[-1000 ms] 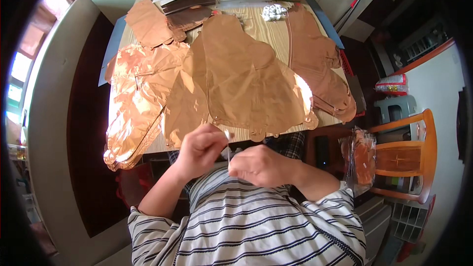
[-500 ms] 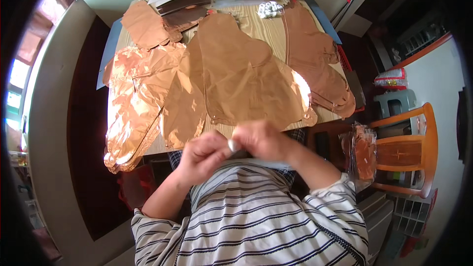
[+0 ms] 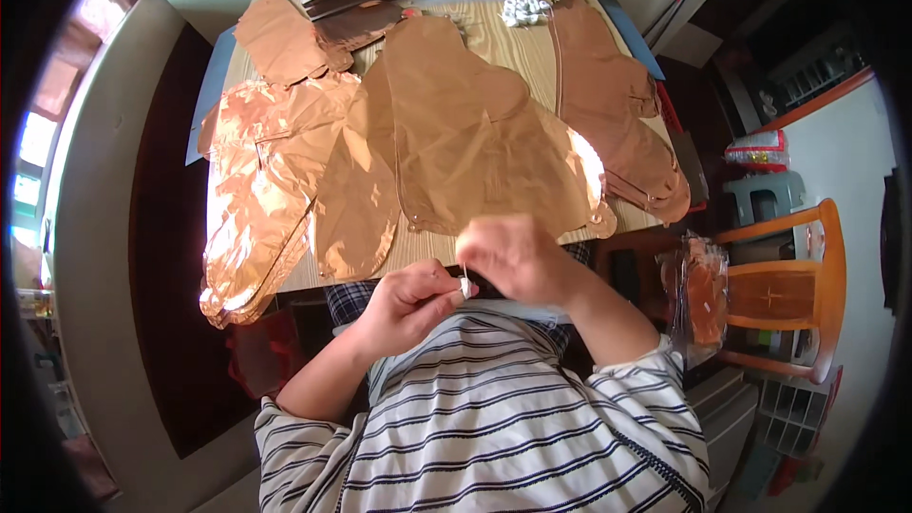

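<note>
Small white piece (image 3: 465, 287), pinched between both hands, just below the worktop (image 3: 494, 43) edge.
Left hand (image 3: 408, 306) and right hand (image 3: 513, 256) closed on it; likely light, slippery; best held at fingertips.

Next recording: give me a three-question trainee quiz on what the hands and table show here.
1. True or false: both hands are over the table's middle.
2. What do the hands pinch between them? A) scissors B) a small white piece C) a cup
3. What colour are the flat foil balloons on the table?

Key: 1 false, they are at its near edge, close to the striped shirt; 2 B; 3 copper or rose gold.
</note>
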The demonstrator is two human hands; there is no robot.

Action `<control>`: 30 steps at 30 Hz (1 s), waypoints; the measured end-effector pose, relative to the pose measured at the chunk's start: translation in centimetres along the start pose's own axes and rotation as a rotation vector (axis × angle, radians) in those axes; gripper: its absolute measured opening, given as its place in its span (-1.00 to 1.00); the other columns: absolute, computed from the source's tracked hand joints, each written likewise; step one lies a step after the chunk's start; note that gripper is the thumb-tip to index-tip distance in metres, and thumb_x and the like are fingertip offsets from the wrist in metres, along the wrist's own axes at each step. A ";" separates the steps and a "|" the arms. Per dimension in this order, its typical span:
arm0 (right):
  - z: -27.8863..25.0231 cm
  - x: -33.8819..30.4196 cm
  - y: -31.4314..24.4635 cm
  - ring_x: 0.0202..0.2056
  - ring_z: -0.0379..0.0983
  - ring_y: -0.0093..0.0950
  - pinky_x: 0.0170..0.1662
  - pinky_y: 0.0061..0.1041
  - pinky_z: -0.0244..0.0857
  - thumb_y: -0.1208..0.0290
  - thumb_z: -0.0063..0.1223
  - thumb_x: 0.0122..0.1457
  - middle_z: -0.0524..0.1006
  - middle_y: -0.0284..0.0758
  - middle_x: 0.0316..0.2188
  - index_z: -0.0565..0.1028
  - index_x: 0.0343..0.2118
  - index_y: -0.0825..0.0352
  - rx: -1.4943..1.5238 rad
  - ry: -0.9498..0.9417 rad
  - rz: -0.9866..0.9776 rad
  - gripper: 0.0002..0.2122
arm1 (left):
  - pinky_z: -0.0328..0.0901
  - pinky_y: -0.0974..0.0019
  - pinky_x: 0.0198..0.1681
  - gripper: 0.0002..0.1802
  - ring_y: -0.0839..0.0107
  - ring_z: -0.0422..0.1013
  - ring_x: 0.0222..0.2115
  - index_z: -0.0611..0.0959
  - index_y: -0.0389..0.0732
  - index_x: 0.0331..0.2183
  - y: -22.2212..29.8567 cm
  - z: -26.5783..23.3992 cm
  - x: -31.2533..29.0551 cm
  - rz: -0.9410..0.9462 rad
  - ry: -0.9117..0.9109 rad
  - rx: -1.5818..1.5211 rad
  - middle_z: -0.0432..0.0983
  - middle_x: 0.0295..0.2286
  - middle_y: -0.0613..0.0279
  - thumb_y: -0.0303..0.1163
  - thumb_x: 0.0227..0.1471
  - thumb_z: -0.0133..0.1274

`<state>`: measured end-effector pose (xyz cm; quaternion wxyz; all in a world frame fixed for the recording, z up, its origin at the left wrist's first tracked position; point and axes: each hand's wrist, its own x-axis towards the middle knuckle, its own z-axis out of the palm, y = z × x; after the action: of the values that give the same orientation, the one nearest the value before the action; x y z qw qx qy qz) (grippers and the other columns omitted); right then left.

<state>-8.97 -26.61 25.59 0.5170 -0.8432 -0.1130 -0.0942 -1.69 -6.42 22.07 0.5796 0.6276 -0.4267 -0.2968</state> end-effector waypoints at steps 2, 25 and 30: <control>1.2 -0.3 2.4 -0.48 0.49 -0.37 -0.42 -0.41 0.33 0.38 0.01 0.23 0.45 -0.24 -0.58 0.47 -0.42 0.31 0.060 -0.015 -0.005 -0.86 | 0.24 0.44 -0.39 -0.88 0.54 0.35 -0.48 0.68 -0.33 -0.29 0.4 -0.2 0.2 -0.081 -0.010 -0.222 0.45 -0.51 0.30 -0.54 0.10 0.10; 4.1 -1.5 2.2 -0.65 0.28 -0.35 -0.54 -0.42 0.18 0.51 0.20 0.02 0.34 -0.34 -0.67 0.40 -0.58 0.30 -0.336 0.272 -0.230 -0.83 | 0.15 0.44 -0.38 -0.74 0.56 0.27 -0.45 0.63 -0.32 -0.12 -2.6 1.0 -0.2 -0.124 0.257 -0.580 0.43 -0.44 0.34 -0.46 0.20 -0.04; 3.9 -2.0 1.2 -0.63 0.35 -0.41 -0.51 -0.42 0.22 0.42 0.20 0.03 0.36 -0.41 -0.67 0.40 -0.62 0.25 -0.528 0.208 -0.234 -0.80 | 0.17 0.47 -0.37 -0.73 0.55 0.28 -0.44 0.61 -0.35 -0.13 -2.0 -0.3 -0.1 0.050 0.141 0.004 0.38 -0.45 0.31 -0.53 0.11 -0.02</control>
<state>-10.41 -23.85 22.29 0.2745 -0.9155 -0.1277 -0.2650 -1.05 -6.23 20.11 0.6141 0.6375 -0.4008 -0.2364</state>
